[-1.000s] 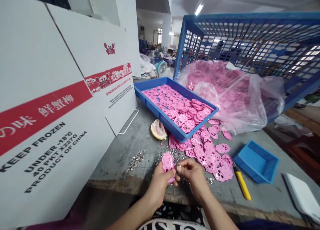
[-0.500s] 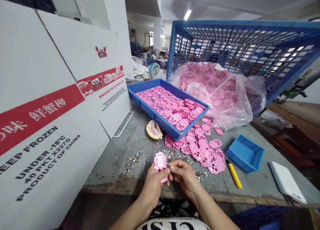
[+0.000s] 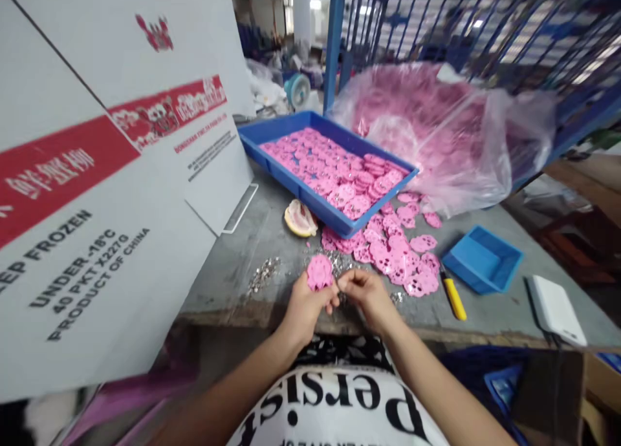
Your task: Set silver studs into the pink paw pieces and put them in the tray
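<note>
Carton (image 3: 121, 252) left, discs (image 3: 356, 205) in tray (image 3: 301, 192), bag (image 3: 436, 129) seemingly in crate (image 3: 334, 45), small bin (image 3: 485, 258) right

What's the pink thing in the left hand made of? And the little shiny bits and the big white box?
Pink thing in the left hand: probably smooth plastic, as it's evenly coloured and looks stiff; blur leaves its shine unclear. Shiny bits: likely bright metal, from their silvery glints. White box: probably matte cardboard, with flat printed sides and straight seams.

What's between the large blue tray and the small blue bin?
Head view: loose, overlapping pink plastic cutouts spread from the large blue tray toward the small blue bin, with a yellow-handled tool beside the bin's left corner.
</note>
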{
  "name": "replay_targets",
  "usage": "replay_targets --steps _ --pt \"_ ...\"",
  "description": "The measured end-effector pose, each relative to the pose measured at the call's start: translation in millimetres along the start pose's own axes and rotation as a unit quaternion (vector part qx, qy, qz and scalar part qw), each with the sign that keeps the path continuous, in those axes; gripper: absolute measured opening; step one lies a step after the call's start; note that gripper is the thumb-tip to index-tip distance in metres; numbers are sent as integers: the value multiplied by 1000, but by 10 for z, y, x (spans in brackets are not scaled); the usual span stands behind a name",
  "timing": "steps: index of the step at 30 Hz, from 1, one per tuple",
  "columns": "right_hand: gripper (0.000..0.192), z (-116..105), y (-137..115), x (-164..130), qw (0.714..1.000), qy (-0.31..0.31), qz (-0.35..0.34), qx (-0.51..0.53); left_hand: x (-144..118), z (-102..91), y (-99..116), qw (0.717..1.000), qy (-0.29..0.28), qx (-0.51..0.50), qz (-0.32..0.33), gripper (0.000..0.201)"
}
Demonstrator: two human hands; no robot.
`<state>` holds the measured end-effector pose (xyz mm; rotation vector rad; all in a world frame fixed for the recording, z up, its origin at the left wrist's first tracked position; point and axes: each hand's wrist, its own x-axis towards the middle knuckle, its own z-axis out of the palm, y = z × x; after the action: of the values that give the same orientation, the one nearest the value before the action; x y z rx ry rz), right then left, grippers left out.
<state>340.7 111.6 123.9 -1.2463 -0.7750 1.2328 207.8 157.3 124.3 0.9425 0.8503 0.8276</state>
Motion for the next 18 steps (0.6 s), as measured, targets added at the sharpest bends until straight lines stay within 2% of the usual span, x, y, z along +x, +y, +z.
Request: replay_targets --steps 4,10,14,18 --pt "35 -10 -61 -3 999 4 15 51 -3 51 78 999 -17 -43 -2 35" --pt "36 -38 -60 -1 993 41 12 111 -37 36 123 998 -13 -63 -14 26" --pt "36 -82 -82 0 994 36 10 107 -7 -2 69 998 0 -65 -19 26" --pt "40 -89 -72 1 996 8 44 82 5 -3 -5 999 15 -44 -12 28"
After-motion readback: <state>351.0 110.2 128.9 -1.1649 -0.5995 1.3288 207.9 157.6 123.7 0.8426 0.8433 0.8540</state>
